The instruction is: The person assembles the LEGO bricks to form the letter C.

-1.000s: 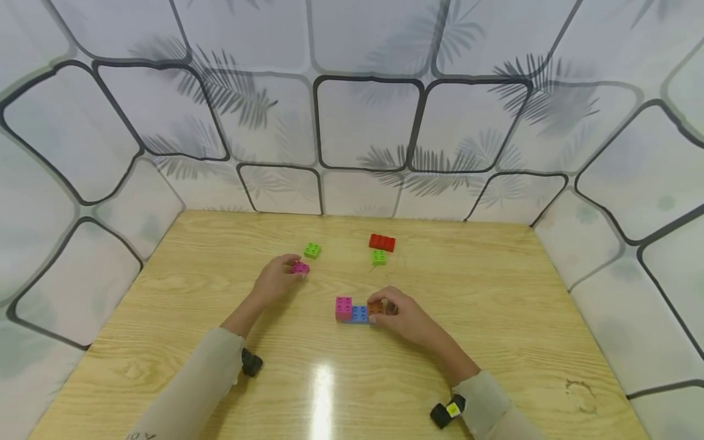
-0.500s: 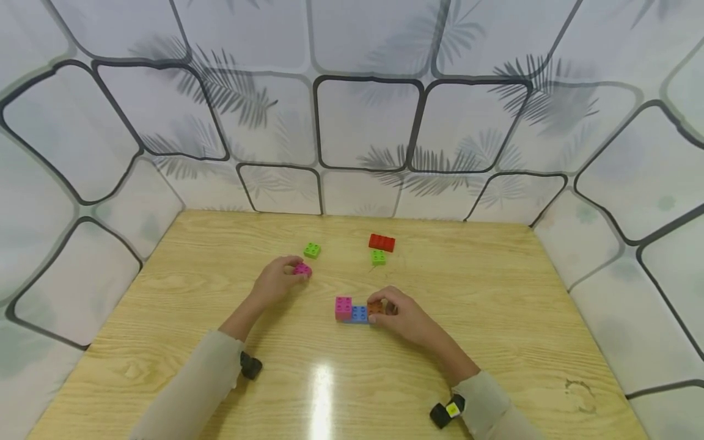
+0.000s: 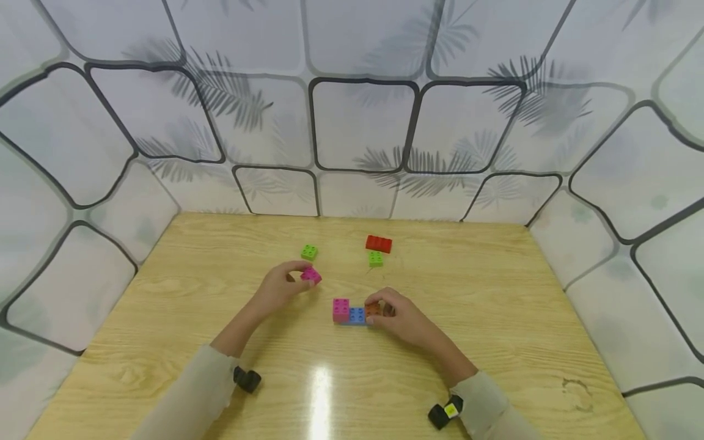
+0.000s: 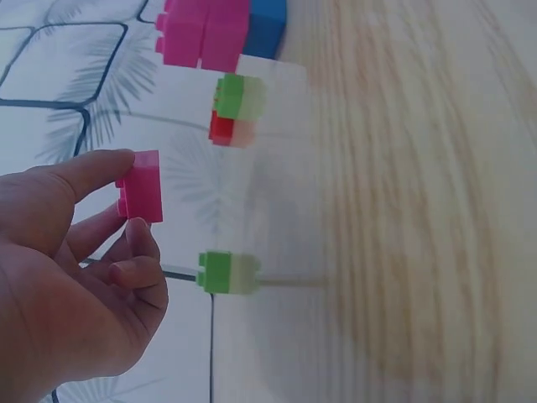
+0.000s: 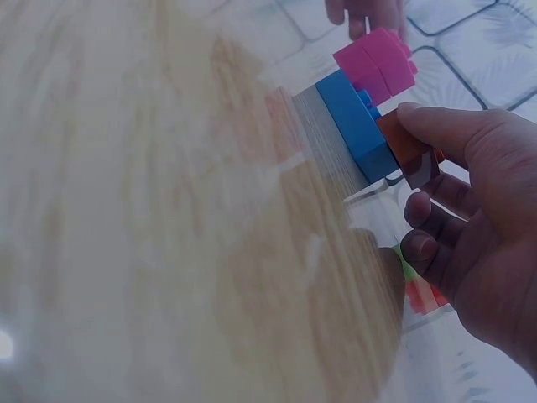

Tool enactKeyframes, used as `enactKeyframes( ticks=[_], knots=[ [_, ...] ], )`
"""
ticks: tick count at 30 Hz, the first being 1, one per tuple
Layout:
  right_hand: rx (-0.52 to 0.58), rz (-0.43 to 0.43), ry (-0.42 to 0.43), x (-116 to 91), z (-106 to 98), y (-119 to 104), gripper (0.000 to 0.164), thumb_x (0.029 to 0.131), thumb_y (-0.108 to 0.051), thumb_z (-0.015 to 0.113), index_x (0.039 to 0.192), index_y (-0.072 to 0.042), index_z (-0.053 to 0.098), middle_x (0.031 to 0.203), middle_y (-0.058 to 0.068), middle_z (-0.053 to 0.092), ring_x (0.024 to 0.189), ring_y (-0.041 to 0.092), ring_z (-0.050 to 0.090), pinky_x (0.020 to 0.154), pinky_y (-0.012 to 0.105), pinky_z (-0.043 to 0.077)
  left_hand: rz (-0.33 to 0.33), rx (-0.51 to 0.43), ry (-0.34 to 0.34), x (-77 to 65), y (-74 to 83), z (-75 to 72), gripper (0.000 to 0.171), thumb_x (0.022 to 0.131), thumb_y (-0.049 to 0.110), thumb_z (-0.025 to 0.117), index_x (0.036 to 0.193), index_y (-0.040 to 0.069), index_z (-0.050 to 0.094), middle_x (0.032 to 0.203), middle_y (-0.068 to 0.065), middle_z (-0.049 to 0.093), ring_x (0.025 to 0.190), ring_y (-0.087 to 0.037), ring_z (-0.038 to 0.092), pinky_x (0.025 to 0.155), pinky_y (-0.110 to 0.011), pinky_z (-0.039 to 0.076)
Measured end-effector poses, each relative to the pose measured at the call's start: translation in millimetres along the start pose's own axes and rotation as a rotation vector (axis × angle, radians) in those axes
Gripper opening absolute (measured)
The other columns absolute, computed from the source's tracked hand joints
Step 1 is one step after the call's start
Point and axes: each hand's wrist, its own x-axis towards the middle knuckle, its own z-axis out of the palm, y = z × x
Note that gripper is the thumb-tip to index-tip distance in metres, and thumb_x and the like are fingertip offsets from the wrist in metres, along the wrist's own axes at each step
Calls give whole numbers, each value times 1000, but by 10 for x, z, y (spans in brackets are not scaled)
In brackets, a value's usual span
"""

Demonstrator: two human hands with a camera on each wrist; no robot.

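My left hand (image 3: pixel 277 292) pinches a magenta building brick (image 3: pixel 311 276) between thumb and fingers. In the left wrist view that brick (image 4: pixel 144 186) appears raised off the table. To the right, my right hand (image 3: pixel 406 319) grips an orange-brown brick (image 3: pixel 373 310) at the right end of a long blue brick (image 3: pixel 357 315). In the right wrist view, the orange-brown brick (image 5: pixel 409 147) sits against the studded top of the blue brick (image 5: pixel 352 122). A pink block (image 3: pixel 341 309), with a seam showing in the wrist views, stands on the blue brick's left end. Fingers partly hide the orange-brown brick.
Behind my left hand lies a green brick (image 3: pixel 309 252). Another green brick (image 3: pixel 376 259) lies just in front of a long red brick (image 3: pixel 379 244) toward the back. The wooden table (image 3: pixel 484 287) is bordered by patterned white walls (image 3: pixel 363 134).
My left hand has shifted slightly right and nearer, carrying the magenta brick, which has turned and come up from the table. My right hand keeps its grip on the orange-brown brick.
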Motion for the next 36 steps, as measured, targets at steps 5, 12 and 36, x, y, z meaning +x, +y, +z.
enactKeyframes(
  ticks=[5, 12, 36],
  knots=[
    [10, -13, 3, 4, 1, 17, 33, 96, -31, 69, 126, -19, 64, 112, -5, 60, 91, 16, 53, 77, 26, 47, 69, -20, -48, -60, 99, 15, 51, 94, 28, 73, 140, 10, 59, 133, -10, 60, 88, -22, 53, 64, -30, 46],
    [12, -24, 1, 18, 4, 9, 33, 97, -32, 69, 126, -19, 64, 112, -6, 60, 91, 16, 53, 77, 26, 48, 126, -16, -124, -160, 237, 62, 45, 95, 30, 71, 138, 20, 62, 129, -4, 62, 94, -22, 54, 66, -32, 48],
    [-11, -6, -5, 14, -24, 0, 32, 97, -35, 68, 126, -22, 64, 115, -7, 60, 91, 16, 52, 78, 27, 47, 223, 123, -318, -197, 333, 256, 40, 98, 20, 67, 137, 11, 61, 130, -4, 61, 93, -20, 52, 69, -31, 49]
  ],
)
